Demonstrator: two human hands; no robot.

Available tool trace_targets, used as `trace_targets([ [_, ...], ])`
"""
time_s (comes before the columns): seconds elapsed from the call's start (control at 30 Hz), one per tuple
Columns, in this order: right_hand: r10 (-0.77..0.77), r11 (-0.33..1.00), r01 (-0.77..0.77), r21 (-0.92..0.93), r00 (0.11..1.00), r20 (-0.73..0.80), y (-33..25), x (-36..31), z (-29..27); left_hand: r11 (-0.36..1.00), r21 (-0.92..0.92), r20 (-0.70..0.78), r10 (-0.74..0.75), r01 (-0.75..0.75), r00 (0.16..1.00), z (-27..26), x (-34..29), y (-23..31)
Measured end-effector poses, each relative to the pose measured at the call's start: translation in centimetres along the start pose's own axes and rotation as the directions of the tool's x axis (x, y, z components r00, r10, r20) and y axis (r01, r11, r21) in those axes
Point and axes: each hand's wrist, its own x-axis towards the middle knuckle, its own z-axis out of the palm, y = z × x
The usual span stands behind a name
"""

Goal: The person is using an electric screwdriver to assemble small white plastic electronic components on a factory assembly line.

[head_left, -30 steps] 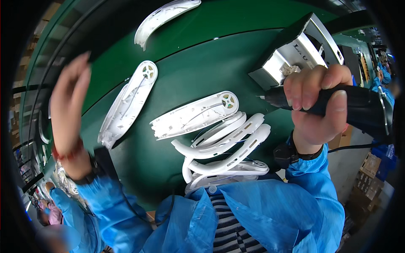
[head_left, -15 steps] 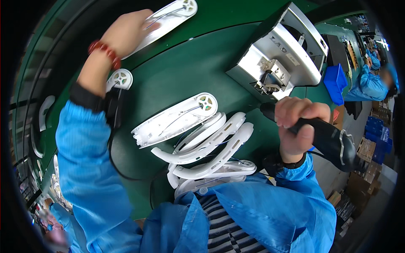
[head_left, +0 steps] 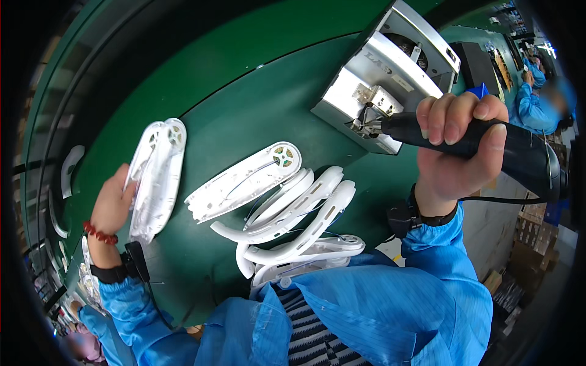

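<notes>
Bracelet of red beads on the left wrist, black band next to it at the cuff. Left hand is pinching the left edge of a blurred white shell, thumb and fingers closed on it, round end pointing away from the person. Second white shell lies right alongside, overlapping it in view — can't tell whether they touch. Both are at the left of the green table.

Middle: third white shell lies inside-up, round slotted end up and to the right, thin wire along its inside. Just below and right, a pile of curved white parts, then a lower white shell nearest the jacket.

Right of that, metal box with a round opening and a small fitting on its front. Right hand wraps firmly round a black power tool — nose at the fitting, contact unclear. Far right, a co-worker in a blue jacket.
</notes>
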Motion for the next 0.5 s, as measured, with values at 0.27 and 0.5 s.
trace_targets([
  [0.27, 0.018, 1.0, -0.018, 0.015, 1.0, -0.003, 0.4, 0.9, 0.4, 0.99, -0.088, 0.103, 0.115, -0.106, 0.988, 0.5, -3.1, 0.5],
  [0.5, 0.141, 0.985, -0.146, -0.092, 0.988, -0.063, 0.0, 2.2, 2.8, 0.978, -0.019, -0.504, 0.17, -0.207, 0.847, 2.0, -4.4, 7.9],
])
